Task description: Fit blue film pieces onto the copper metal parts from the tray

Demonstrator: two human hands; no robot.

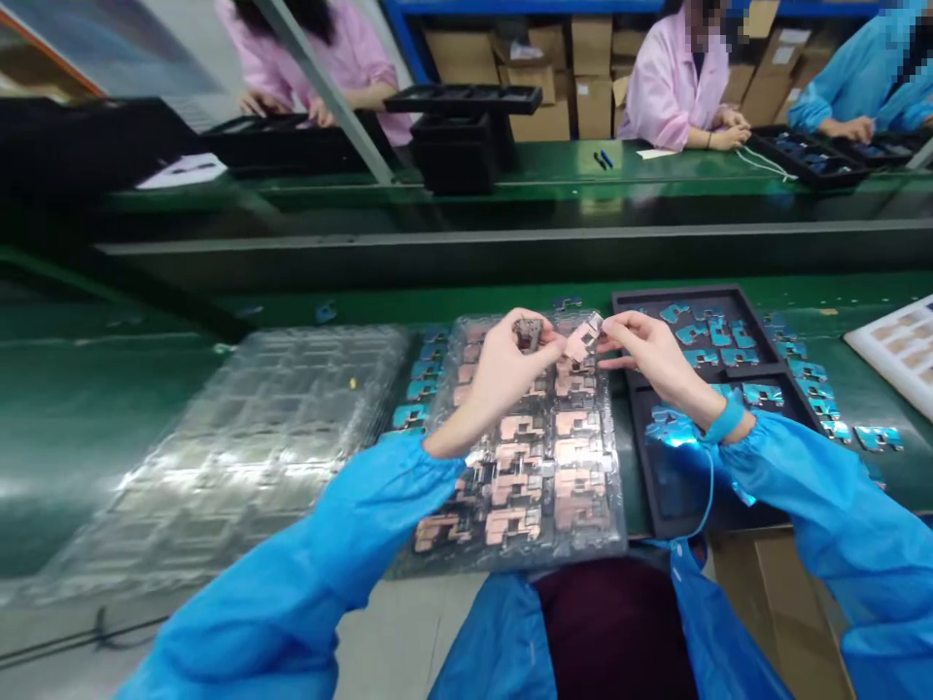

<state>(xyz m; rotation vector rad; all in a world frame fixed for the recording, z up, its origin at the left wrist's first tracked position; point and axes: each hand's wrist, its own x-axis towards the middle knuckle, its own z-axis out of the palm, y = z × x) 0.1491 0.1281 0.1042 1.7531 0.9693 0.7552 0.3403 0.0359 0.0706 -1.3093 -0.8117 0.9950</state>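
Above the upper part of a clear plastic tray point(481, 559), my two hands are close together. My left hand point(506, 360) is closed around a small dark grey metal piece point(529, 334), and its thumb and fingertip meet the left end of a thin copper-coloured cut-out plate point(581, 340). The fingertips of my right hand point(648, 352) pinch the silvery right end of that same plate, which is tilted. Rows of similar copper-coloured plates point(514, 525) lie in the tray's pockets below. A blue wrist strap point(725, 420) circles my right wrist.
Right of the clear tray stands a black divided tray point(656, 486) with blue circuit boards point(742, 357). More boards point(814, 389) line the green bench beside it. Clear blister trays point(292, 418) lie at left, a white tray point(904, 350) at far right. Co-workers point(677, 83) sit opposite.
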